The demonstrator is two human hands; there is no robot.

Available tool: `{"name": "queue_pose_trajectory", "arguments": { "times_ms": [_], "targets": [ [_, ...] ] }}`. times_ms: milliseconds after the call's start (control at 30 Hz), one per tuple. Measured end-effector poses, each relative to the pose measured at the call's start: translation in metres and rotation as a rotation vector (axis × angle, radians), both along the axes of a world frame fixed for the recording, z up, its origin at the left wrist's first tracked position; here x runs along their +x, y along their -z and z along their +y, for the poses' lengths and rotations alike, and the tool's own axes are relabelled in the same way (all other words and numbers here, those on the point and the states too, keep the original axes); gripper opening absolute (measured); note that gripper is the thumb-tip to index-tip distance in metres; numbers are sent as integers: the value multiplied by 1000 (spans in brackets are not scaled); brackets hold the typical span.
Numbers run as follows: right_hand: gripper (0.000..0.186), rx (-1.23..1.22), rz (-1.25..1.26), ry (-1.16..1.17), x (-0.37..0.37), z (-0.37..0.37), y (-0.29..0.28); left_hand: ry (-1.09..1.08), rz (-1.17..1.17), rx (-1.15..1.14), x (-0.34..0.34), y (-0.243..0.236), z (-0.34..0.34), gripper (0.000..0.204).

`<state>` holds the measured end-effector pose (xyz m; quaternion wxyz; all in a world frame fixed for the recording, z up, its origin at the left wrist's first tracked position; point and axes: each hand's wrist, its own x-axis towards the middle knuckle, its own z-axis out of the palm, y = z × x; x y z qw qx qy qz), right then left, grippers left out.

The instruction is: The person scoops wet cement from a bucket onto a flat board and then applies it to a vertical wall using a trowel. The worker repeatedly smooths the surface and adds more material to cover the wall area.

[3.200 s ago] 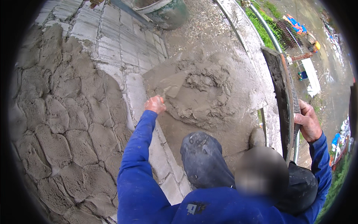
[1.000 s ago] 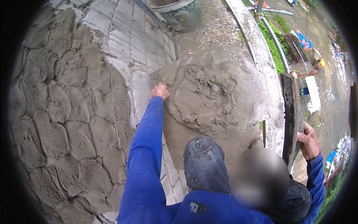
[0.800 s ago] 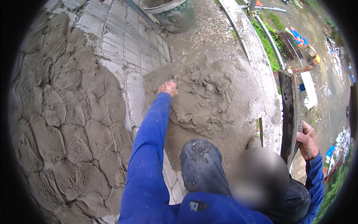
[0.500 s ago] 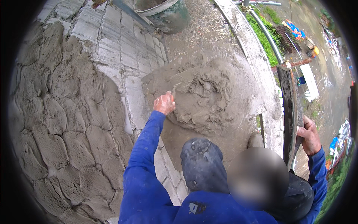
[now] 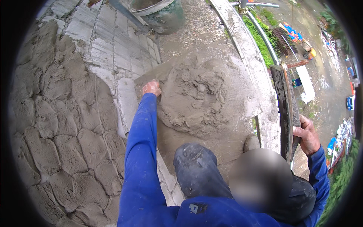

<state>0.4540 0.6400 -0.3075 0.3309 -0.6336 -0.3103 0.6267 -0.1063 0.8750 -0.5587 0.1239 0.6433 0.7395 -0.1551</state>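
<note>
Since the frame half a second earlier, the left hand [image 5: 152, 88] has stayed low at the near edge of the mortar pile [image 5: 196, 96], and the trowel blade [image 5: 153, 74] now shows flat just beyond the knuckles; the right hand [image 5: 307, 135] has kept its hold on the board.

Nearest the camera, a blue work jacket [image 5: 211, 213] fills the lower edge, with a blurred patch over part of it. Just above it a dark, mortar-speckled boot toe [image 5: 194, 172] stands on the wet grey floor.

To the right, the right hand is wrapped around the lower part of a long dark mortar board [image 5: 284, 109] held upright on its edge. The fingers are curled together around the board; the thumb cannot be made out.

The left arm, in a blue sleeve [image 5: 141, 151], reaches forward from the lower edge. The left hand is closed in a fist around the trowel's handle, fingers pressed together, the handle itself hidden inside the grip. The blade lies between the wall's foot and the pile, touching the mortar.

The pile is a wide, lumpy grey mound in the middle of the floor, churned on top.

Along the left rises a block wall [image 5: 109, 45], its lower part covered in rough patches of fresh plaster [image 5: 53, 125].

Farthest off, a green bucket [image 5: 160, 15] stands at the top, and a concrete parapet [image 5: 245, 53] runs along the right with ground well below it.
</note>
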Motion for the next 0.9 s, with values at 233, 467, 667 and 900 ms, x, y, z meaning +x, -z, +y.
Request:
{"name": "queue_pose_trajectory", "arguments": {
  "times_ms": [233, 467, 667, 900],
  "targets": [
    [39, -6, 60, 8, -4, -7, -1, 499, -82, -94, 54, -11, -73, 21],
    [41, 29, 54, 24, 0, -1, -8, 612, -168, -186, 22, -103, -142, 13],
    [45, 8, 89, -51, -21, 21, -3, 479, -120, -231, 47, -41, -119, 14],
    [47, 34, 85, -105, -23, 18, -5, 127, 42, -107, -16, -45, -82, 30]
  ]
}}
